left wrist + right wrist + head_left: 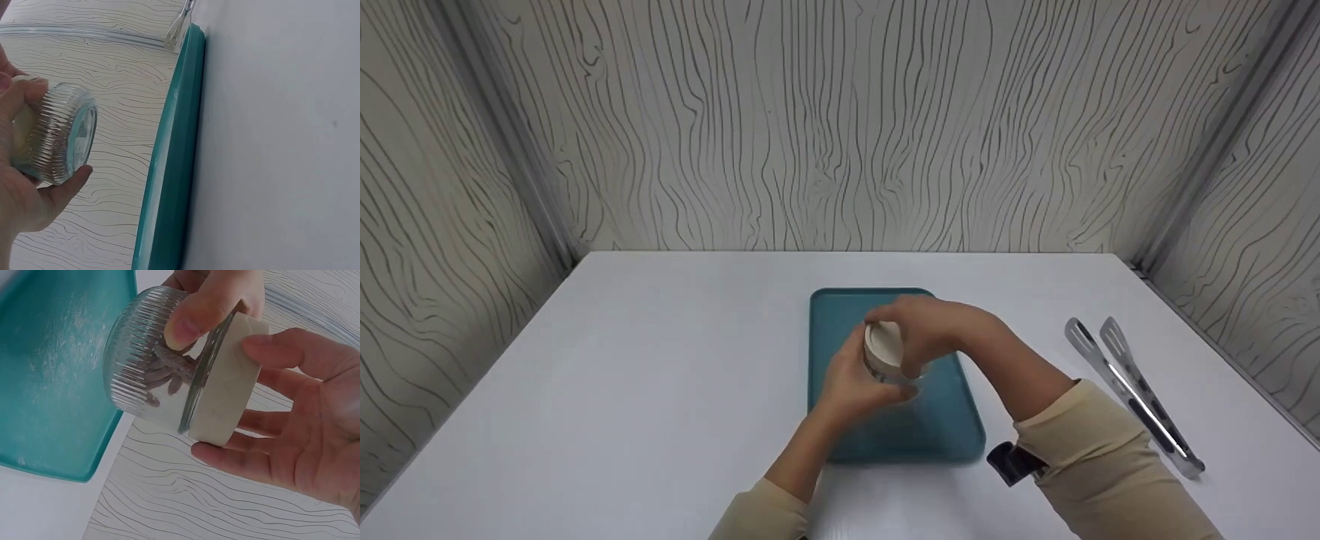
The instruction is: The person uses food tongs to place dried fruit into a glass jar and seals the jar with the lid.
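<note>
Above the tray a ridged clear glass jar is held between the two hands. Several small brownish, elongated pieces show inside it. My left hand grips the glass body, its thumb pressed on the side in the right wrist view. Fingers and thumb of my right hand are curled round the rim of the cream lid, which sits on the jar's mouth. In the left wrist view the jar's bottom faces outward, with part of its body behind the left fingers.
Beneath the hands, a teal tray lies on the white table. Metal tongs with slotted ends and dark grips lie to its right. Wood-patterned panels wall in the back and sides.
</note>
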`<state>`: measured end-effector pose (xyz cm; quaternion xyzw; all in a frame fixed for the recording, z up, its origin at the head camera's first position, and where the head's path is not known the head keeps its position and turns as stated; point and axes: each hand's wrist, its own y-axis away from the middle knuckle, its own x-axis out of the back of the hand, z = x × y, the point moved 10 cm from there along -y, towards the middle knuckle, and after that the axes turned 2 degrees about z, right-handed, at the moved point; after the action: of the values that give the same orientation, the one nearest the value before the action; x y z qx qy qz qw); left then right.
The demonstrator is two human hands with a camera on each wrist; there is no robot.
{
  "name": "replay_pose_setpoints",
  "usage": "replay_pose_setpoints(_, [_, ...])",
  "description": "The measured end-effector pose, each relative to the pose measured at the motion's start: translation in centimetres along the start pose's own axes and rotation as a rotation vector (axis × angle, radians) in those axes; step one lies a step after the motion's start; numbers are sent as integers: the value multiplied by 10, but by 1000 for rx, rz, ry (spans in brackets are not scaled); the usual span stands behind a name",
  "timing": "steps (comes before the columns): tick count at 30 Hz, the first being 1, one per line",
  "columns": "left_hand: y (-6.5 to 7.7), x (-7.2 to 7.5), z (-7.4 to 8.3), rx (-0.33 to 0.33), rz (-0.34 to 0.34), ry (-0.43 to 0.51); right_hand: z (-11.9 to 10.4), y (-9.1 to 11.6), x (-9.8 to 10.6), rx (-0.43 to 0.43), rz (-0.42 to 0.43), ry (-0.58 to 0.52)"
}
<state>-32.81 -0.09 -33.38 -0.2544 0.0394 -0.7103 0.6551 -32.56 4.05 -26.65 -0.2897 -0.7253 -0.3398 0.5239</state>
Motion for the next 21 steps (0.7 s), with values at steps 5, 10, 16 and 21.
replay_pose_setpoints(5, [0, 0, 0, 6, 12, -11, 7, -1, 3, -55, 54, -17])
replay_pose_setpoints(10, [0, 2, 1, -8, 39, -29, 12, 0, 4, -118, 105, -40])
replay_pose_setpoints(16, [0, 0, 0, -2, 24, -11, 17, 3, 5, -202, 131, 7])
replay_pose_setpoints(21, [1, 0, -2, 15, -11, 12, 8, 4, 2, -96, 65, -5])
